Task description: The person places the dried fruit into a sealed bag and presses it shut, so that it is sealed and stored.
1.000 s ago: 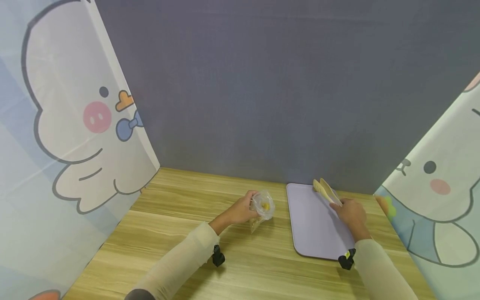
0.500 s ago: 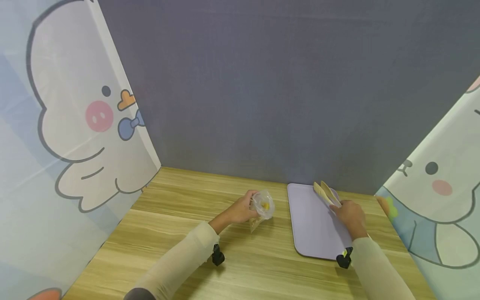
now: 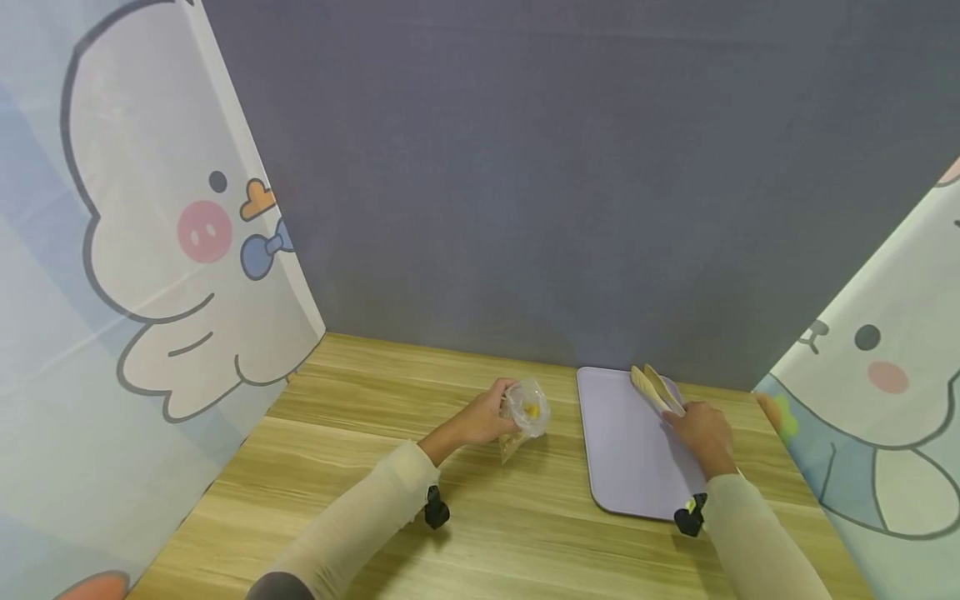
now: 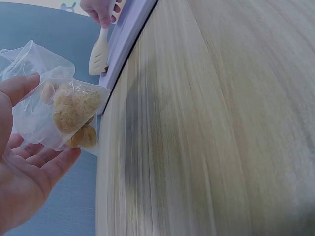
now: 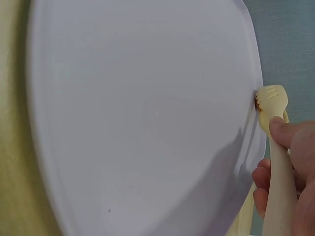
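My left hand (image 3: 483, 417) holds a clear plastic bag (image 3: 527, 408) by its side, thumb on one face and fingers behind. Its mouth is open, and a yellowish piece shows inside. Several round golden-brown pieces (image 4: 74, 105), crumbly like baked puffs, sit in the bag in the left wrist view. Over the right side of a lilac tray (image 3: 633, 467), my right hand (image 3: 701, 429) grips cream tongs (image 3: 652, 387), thumb on the upper arm. One tong head (image 5: 273, 98) is slotted like a fork. A little brown shows between the heads, mostly hidden.
The tray stands on a wood-grain table (image 3: 360, 492), close to a dark grey panel (image 3: 525, 183) at the back. Cartoon-printed panels (image 3: 150, 275) flank the table on both sides. Tabletop lies between the bag and the tray.
The tong heads have dipped slightly and drawn a little closer together over the tray's far right corner. My left hand and the bag have stayed nearly still; the head view has shifted slightly.
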The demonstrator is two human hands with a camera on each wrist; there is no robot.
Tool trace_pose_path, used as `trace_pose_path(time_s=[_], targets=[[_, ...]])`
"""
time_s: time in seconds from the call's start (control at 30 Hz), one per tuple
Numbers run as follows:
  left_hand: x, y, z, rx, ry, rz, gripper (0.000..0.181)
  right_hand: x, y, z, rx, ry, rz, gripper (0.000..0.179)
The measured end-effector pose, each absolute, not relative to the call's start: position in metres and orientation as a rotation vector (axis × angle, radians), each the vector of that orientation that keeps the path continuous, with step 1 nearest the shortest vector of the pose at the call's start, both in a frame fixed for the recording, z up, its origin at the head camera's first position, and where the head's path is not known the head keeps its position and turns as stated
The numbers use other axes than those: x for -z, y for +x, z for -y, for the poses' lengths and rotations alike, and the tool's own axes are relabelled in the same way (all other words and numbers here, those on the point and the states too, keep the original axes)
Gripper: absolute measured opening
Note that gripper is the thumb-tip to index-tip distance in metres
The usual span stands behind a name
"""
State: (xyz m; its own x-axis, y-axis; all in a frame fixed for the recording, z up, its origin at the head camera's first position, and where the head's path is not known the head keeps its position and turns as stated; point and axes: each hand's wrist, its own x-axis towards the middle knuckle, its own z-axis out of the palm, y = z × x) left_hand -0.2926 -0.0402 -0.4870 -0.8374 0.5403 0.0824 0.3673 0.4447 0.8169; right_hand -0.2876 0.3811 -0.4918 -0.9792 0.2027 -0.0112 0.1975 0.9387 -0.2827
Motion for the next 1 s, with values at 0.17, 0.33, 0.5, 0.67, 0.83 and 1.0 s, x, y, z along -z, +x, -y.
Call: trace_pose_path(time_s=[0.17, 0.33, 0.5, 0.67, 0.83, 1.0], targets=[[0.488, -0.294, 0.039, -1.351, 0.806, -2.496, 0.073, 0.490, -0.286, -0.381, -0.447, -0.326, 3.084, 0.061], [0.487, -0.293, 0.037, -1.337, 0.807, -2.505, 0.073, 0.490, -0.283, -0.380, -0.455, -0.313, 3.081, 0.063], [0.487, -0.292, 0.035, -1.342, 0.809, -2.501, 0.075, 0.491, -0.280, -0.380, -0.458, -0.294, 3.072, 0.065], [0.487, -0.292, 0.034, -1.350, 0.811, -2.502, 0.075, 0.493, -0.277, -0.378, -0.479, -0.271, 3.050, 0.062], [0.488, -0.292, 0.034, -1.356, 0.815, -2.499, 0.075, 0.493, -0.273, -0.377, -0.477, -0.235, 3.040, 0.059], [0.489, -0.292, 0.033, -1.346, 0.810, -2.510, 0.075, 0.491, -0.267, -0.374, -0.500, -0.198, 3.006, 0.059]])
